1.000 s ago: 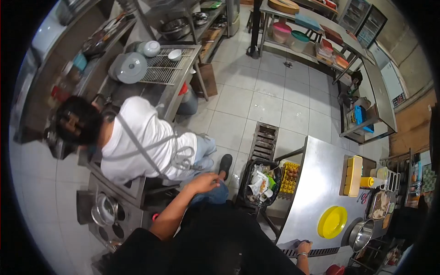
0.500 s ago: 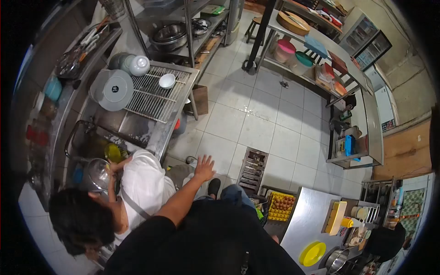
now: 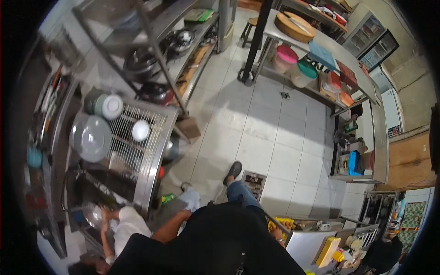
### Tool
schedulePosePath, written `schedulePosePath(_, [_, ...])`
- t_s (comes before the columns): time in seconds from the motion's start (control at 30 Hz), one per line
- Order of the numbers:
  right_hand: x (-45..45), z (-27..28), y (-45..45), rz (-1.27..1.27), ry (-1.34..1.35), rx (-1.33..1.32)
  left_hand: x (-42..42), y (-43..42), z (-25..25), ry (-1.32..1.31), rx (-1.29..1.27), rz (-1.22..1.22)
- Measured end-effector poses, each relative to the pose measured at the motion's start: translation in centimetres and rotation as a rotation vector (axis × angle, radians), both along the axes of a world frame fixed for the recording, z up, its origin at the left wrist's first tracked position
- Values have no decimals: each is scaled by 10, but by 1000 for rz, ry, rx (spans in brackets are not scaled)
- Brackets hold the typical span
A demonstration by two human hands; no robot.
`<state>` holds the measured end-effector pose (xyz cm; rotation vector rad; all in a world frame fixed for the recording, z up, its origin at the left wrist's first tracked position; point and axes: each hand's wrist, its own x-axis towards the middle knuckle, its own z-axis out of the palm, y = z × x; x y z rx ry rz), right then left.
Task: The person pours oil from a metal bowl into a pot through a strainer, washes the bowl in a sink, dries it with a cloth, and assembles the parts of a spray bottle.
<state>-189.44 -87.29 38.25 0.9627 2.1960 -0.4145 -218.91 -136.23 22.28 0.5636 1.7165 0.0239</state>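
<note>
My left hand (image 3: 183, 215) is low at my left side, beside a pale bluish cloth-like patch (image 3: 190, 198). Its fingers are blurred and partly hidden by my black shirt, so I cannot make out their pose. Only a small part of my right hand (image 3: 277, 234) shows at my right side, near the edge of the steel counter (image 3: 300, 245) and a yellow egg tray (image 3: 283, 223). Whether it holds anything is hidden. My shoe (image 3: 233, 172) is forward on the tiled floor.
A co-worker in a white shirt (image 3: 130, 229) bends at the sink on the left, hands on a shiny metal bowl (image 3: 93, 215). A wire drying rack (image 3: 153, 121) carries a white bowl (image 3: 140, 131). A floor drain (image 3: 253, 180) lies ahead; a steel table (image 3: 293, 39) stands beyond.
My left hand, spread out in front before, has dropped back to my side. My body has moved forward past the co-worker, with one leg stepping ahead. Part of my right hand now shows.
</note>
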Motion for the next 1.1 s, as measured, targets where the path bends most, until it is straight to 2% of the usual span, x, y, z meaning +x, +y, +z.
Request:
schedulePosePath(0.03, [-24,3,16,-11,-4,-14,-30,14,31,-77,173,0])
schedulePosePath(0.07, [-34,-8,36,-28,-20,-37,-56,25,42,-69,163,-18])
schedulePosePath(0.13, [-34,-57,83,-224,5,-112,-98,46,62,42,185,522])
schedulePosePath(0.17, [-28,-97,110,-420,57,-167,-130,62,85,-38,137,670])
schedulePosePath(0.2, [-29,-126,136,-550,94,-197,-160,65,63,71,145,536])
schedulePosePath(0.23, [-65,-100,153,-502,9,-216,-186,66,40,174,151,403])
schedulePosePath(0.27, [-86,-99,174,-491,5,-217,-209,82,50,235,166,550])
schedulePosePath(0.33, [-131,-104,224,130,-5,-96,-269,117,73,359,278,769])
schedulePosePath(0.37, [-174,-77,228,-566,100,-152,-294,132,80,422,372,836])
schedulePosePath(0.43, [-233,-63,261,-607,183,-131,-345,175,118,417,407,948])
schedulePosePath(0.5, [-307,-31,286,-716,268,-148,-383,201,121,407,451,1018])
schedulePosePath(0.6, [-399,-7,308,-694,299,-89,-436,222,101,333,434,1031])
schedulePosePath(0.67, [-455,11,308,-662,318,-50,-471,231,89,315,302,808])
schedulePosePath(0.73, [-503,32,307,-520,211,30,-511,225,64,234,246,747])
schedulePosePath(0.8, [-534,32,320,-512,159,30,-541,213,24,223,166,487])
schedulePosePath(0.83, [-559,37,324,-522,156,54,-560,215,9,232,82,460])
schedulePosePath(0.87, [-584,40,328,-532,152,76,-592,222,49,226,52,546])
schedulePosePath(0.93, [-643,67,341,-325,315,124,-664,224,2,-81,-82,473])
schedulePosePath(0.97, [-674,78,351,-243,393,177,-689,227,15,159,84,476])
schedulePosePath(1.0, [-721,113,350,-239,473,204,-714,230,32,419,227,450])
schedulePosePath(1.03, [-775,156,347,-275,525,168,-747,237,37,494,285,489])
schedulePosePath(1.1, [-869,224,351,-277,577,91,-812,252,47,385,283,727])
